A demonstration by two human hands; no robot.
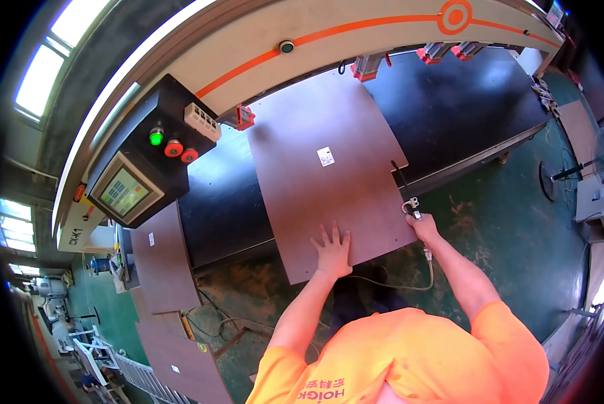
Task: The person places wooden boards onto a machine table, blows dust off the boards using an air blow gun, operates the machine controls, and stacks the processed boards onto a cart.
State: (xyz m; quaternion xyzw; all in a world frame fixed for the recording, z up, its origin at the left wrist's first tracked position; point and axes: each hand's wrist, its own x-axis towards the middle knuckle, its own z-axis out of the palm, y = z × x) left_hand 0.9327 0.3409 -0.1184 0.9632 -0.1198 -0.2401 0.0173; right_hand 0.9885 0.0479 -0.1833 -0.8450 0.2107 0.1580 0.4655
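Observation:
A large brown panel (302, 195) with a small white label (325, 157) lies on the black machine table, its near end jutting past the table edge towards me. Flat on that near end rests my left hand (333, 254), fingers spread. At the panel's right edge, my right hand (422, 227) is wrapped round an air blow gun (412, 206), whose thin nozzle points away from me by a notch in the edge. From the gun's lower end an air hose (428, 269) loops down and left, under the panel.
A machine beam (356, 30) with an orange stripe spans the table (450, 94). Its control box (130, 161) carries a screen and buttons at the left. More brown panels (164, 262) are stacked left of me. A fan (578, 168) stands at the right on the green floor.

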